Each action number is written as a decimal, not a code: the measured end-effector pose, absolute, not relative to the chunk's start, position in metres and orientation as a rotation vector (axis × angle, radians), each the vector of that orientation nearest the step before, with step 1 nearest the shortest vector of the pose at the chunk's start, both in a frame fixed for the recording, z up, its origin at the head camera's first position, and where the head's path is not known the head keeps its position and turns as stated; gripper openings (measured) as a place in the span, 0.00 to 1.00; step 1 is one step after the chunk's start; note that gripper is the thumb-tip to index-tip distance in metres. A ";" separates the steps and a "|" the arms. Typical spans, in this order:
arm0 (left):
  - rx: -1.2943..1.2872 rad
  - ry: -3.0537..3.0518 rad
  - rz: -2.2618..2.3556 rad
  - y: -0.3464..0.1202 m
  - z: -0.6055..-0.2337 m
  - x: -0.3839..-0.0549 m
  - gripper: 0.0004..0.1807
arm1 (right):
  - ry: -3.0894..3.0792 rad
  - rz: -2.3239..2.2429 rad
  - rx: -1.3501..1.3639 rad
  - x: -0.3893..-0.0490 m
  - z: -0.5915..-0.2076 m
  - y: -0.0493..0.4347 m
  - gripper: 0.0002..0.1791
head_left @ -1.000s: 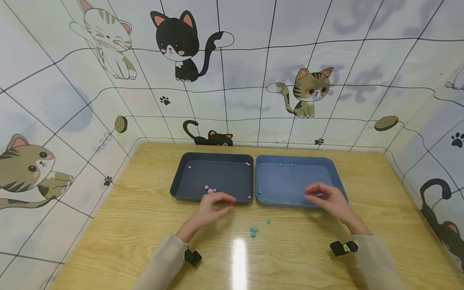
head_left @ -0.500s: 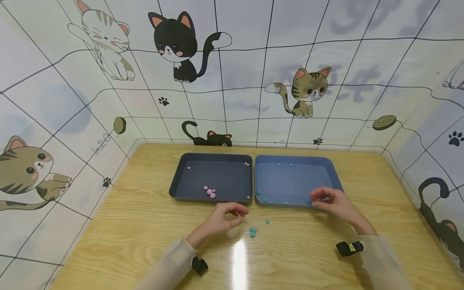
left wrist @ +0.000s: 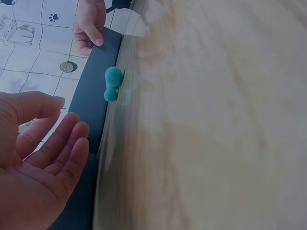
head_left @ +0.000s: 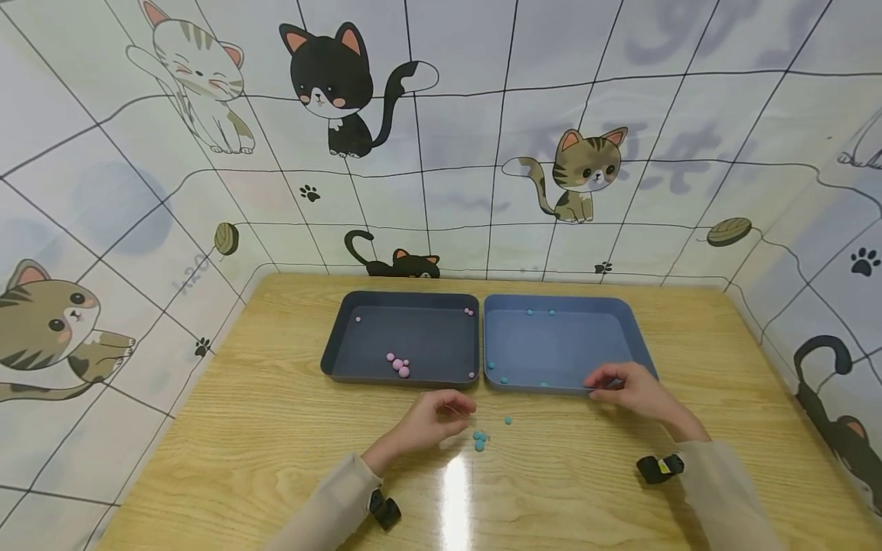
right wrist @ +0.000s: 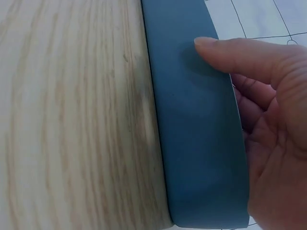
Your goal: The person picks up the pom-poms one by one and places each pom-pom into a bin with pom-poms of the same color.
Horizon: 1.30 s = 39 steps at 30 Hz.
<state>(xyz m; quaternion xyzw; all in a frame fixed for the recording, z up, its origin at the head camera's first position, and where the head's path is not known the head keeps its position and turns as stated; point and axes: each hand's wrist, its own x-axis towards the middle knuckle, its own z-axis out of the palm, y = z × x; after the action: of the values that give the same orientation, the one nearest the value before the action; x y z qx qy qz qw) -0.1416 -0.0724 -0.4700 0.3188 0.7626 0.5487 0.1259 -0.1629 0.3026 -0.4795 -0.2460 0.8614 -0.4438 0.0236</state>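
Observation:
My left hand (head_left: 429, 421) hovers over the table just in front of the dark tray (head_left: 413, 384). Its fingers are loosely bent, and the left wrist view shows nothing between thumb and fingertips. Close to its right lie a cluster of small teal balls (head_left: 479, 441) and a single teal ball (head_left: 508, 420). My right hand (head_left: 634, 390) is at the blue tray's near rim, thumb before the outer wall (right wrist: 201, 120), other fingers behind it. Whether the thumb touches the wall is unclear. Several pink balls (head_left: 398, 365) are in the dark tray, several teal ones in the blue tray (head_left: 551, 344).
The two trays stand side by side on the wooden table (head_left: 276, 444). A cat-printed sheet (head_left: 468, 138) rises behind the table and along both sides. Light glares off the table (head_left: 455, 497) near its front.
My left hand has moved right and down, away from the dark tray; another pink ball now shows there. My right hand has come down from above the blue tray to its near rim.

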 end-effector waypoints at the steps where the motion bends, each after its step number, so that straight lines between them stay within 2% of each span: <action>1: 0.912 2.223 1.587 -0.072 -0.475 -0.143 0.11 | 2.678 -1.353 -0.759 -0.163 -0.480 0.303 0.05; 5: 0.891 2.206 1.572 -0.073 -0.497 -0.151 0.12 | 2.707 -1.305 -0.724 -0.163 -0.479 0.302 0.05; 8: 0.895 2.175 1.573 -0.072 -0.499 -0.152 0.12 | 2.720 -1.277 -0.697 -0.163 -0.478 0.301 0.04; 17: 0.849 2.138 1.529 -0.064 -0.499 -0.152 0.13 | 2.720 -1.295 -0.678 -0.163 -0.480 0.300 0.05; 28: 0.959 2.194 1.417 -0.055 -0.505 -0.153 0.13 | 2.714 -1.285 -0.593 -0.163 -0.478 0.299 0.05; 39: 1.040 2.292 1.300 -0.048 -0.499 -0.153 0.10 | 2.706 -1.306 -0.616 -0.161 -0.479 0.299 0.04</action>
<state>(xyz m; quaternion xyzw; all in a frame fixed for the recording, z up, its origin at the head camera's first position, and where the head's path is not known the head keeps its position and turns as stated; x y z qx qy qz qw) -0.1532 -0.0477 -0.4990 0.3626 0.7995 0.4534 0.1539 -0.1614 0.2988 -0.4788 -0.2007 0.8817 -0.4254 0.0374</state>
